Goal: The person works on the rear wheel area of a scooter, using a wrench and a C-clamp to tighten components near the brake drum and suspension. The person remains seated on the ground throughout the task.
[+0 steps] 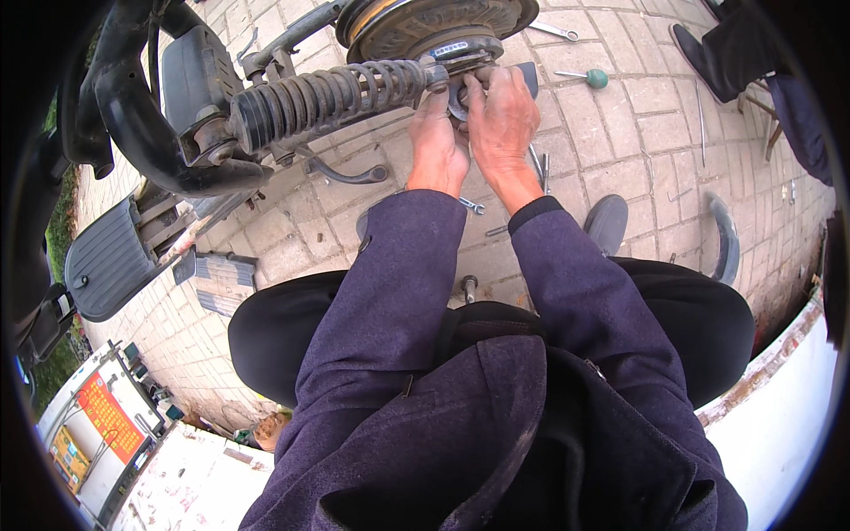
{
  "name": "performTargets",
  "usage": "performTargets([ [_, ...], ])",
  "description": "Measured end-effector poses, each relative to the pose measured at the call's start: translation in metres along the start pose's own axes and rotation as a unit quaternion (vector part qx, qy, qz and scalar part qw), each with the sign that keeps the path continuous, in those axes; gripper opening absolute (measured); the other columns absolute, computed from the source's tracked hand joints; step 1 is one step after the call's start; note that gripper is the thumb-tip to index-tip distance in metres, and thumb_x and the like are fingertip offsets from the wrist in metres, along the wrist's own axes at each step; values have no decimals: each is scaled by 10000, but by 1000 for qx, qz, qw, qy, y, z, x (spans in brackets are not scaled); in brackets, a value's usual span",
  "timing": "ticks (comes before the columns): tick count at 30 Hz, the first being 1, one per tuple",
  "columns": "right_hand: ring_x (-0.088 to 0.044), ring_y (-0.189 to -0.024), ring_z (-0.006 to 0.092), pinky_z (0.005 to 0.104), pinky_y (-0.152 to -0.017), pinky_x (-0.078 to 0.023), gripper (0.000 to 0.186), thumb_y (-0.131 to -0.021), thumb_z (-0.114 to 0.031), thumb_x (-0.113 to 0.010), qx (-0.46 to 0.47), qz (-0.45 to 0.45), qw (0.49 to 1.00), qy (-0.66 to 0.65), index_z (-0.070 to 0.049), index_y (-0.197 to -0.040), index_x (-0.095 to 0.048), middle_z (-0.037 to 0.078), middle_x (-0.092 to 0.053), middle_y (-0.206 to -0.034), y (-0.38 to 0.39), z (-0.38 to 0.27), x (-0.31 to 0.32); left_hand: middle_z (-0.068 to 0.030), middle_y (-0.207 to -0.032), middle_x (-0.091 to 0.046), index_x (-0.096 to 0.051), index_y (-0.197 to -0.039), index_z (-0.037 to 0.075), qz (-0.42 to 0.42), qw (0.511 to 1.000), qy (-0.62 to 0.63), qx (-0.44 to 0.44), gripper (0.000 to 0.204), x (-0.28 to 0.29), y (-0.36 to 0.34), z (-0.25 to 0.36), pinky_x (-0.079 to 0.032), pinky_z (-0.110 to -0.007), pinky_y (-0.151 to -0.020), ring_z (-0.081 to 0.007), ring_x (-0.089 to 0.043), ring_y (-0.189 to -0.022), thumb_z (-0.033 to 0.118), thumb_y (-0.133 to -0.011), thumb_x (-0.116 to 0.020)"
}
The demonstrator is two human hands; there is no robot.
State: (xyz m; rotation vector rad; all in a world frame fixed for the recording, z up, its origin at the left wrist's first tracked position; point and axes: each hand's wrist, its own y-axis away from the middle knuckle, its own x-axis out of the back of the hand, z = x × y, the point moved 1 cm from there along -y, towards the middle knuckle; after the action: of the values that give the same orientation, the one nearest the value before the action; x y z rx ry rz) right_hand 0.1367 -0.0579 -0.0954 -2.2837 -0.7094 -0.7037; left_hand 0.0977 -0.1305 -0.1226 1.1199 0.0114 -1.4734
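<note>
Working at the wheel [434, 37], just beside the coil-spring shock absorber [332, 99], seems the step in hand: left hand [438, 149] and right hand [505, 117] bunch their fingers at a grey ring [456, 100] between them, exact pinch hidden; next likely calls for steady alignment.

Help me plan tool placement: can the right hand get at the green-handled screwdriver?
Probably yes: the screwdriver lies uncovered on the paving nearby, though the right hand is busy by the wheel.
</note>
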Motion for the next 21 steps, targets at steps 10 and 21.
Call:
performTargets([
  [10, -652, -842, 342, 449, -720, -499, 144, -881, -200, -746, 19, -4, 1000, 19, -72, -920, -693, 112, -636, -904, -2, 2, 2, -70, -1219, -644, -565, -1276, 71, -22, 1000, -14, 9, 248, 0, 1, 2, -506, -391, -993, -212, -615, -1139, 198, -1063, -574],
  [21, -638, -825, 347, 456, -707, -487, 148, -899, -218, -730, 43, -1, 998, 42, -77, -899, -684, 109, -632, -897, -2, 1, 1, -33, -1101, -717, -671, -1207, 81, 18, 999, -45, -8, 238, -1, 4, 3, -509, -322, -702, -159, -678, -934, 250, -1066, -582],
])
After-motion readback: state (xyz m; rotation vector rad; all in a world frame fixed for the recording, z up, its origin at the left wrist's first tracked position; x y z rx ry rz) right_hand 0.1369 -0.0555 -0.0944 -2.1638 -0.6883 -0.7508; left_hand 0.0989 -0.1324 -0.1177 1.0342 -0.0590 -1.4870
